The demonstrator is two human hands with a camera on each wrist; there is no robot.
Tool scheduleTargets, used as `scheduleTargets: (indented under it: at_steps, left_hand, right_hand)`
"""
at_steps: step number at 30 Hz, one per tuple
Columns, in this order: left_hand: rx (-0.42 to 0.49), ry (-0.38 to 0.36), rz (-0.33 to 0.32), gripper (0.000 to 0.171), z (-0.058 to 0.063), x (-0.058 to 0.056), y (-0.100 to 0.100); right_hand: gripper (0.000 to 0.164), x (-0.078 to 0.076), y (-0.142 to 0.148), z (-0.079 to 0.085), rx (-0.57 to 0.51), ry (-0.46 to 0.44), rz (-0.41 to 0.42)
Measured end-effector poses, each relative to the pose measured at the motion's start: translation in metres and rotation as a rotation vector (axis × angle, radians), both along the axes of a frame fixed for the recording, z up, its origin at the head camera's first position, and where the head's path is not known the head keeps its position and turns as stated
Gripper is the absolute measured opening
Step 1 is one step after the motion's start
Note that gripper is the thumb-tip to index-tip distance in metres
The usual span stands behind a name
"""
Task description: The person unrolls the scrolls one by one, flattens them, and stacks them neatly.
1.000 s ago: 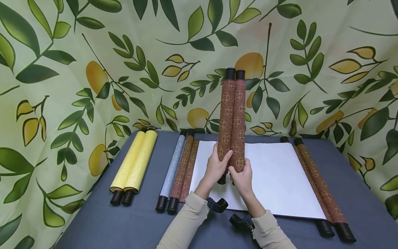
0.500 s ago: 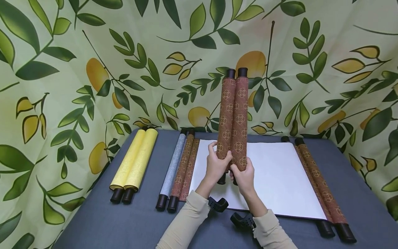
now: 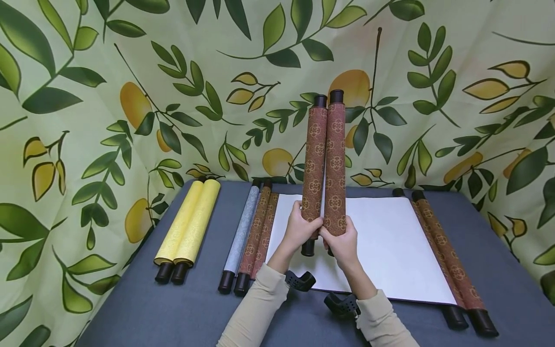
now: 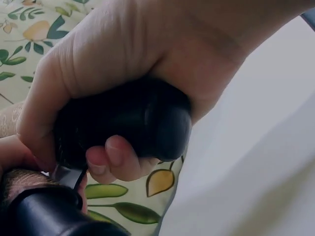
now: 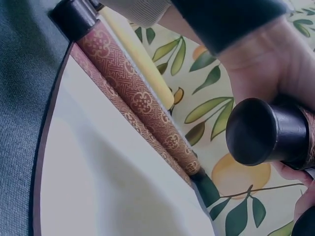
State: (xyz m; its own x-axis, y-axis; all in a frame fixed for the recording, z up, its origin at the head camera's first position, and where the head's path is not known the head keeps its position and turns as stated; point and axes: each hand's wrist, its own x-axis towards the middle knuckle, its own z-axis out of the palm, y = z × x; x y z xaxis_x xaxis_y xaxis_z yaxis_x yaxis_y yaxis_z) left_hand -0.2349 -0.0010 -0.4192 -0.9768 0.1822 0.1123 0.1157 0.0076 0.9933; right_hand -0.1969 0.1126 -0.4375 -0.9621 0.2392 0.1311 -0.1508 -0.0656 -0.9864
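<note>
In the head view a brown-red patterned scroll [image 3: 336, 168] with two rollers stands nearly upright above the table, black knobs at its ends. My left hand [image 3: 299, 227] grips the left roller near its lower end, and my right hand [image 3: 343, 243] grips the right one. A thin white strip shows between the rollers. The left wrist view has my fingers curled round a black knob [image 4: 128, 120]; in the right wrist view another black knob [image 5: 253, 132] sticks out of my right hand. Beneath lies a second brown scroll, spread to a blank white sheet [image 3: 386, 246].
The spread scroll's rolled right side [image 3: 446, 246] lies at the right of the blue-grey table [image 3: 130, 308]. At its left, a patterned brown roller [image 3: 254, 233] rests beside a light blue roll [image 3: 242, 229]. A yellow double-rolled scroll [image 3: 197, 214] lies farther left. Leaf-printed cloth [image 3: 195, 135] hangs behind.
The two rollers have come slightly apart, so a white strip now shows between them. The right roller has risen a little against the left. Both hands keep their grip.
</note>
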Motion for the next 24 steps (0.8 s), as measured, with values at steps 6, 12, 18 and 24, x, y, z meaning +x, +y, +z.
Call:
scheduleTargets:
  at_steps: [6, 12, 18, 24]
  left_hand:
    - [-0.04, 0.044, 0.09, 0.044, -0.001, 0.007, 0.003]
    - [-0.178, 0.031, 0.131, 0.044, 0.0, 0.011, 0.006]
    - [-0.274, 0.119, 0.207, 0.048, 0.001, 0.011, 0.006]
    - [-0.252, 0.269, 0.341, 0.044, -0.003, 0.008, 0.006]
  right_hand:
    - [0.035, -0.001, 0.003, -0.001, -0.019, 0.029, -0.017]
    - [0.032, -0.003, 0.01, -0.003, -0.023, 0.043, -0.026]
    - [0.031, -0.005, 0.012, -0.001, -0.03, -0.026, -0.003]
    - [0.034, -0.003, 0.011, 0.006, -0.007, -0.075, 0.046]
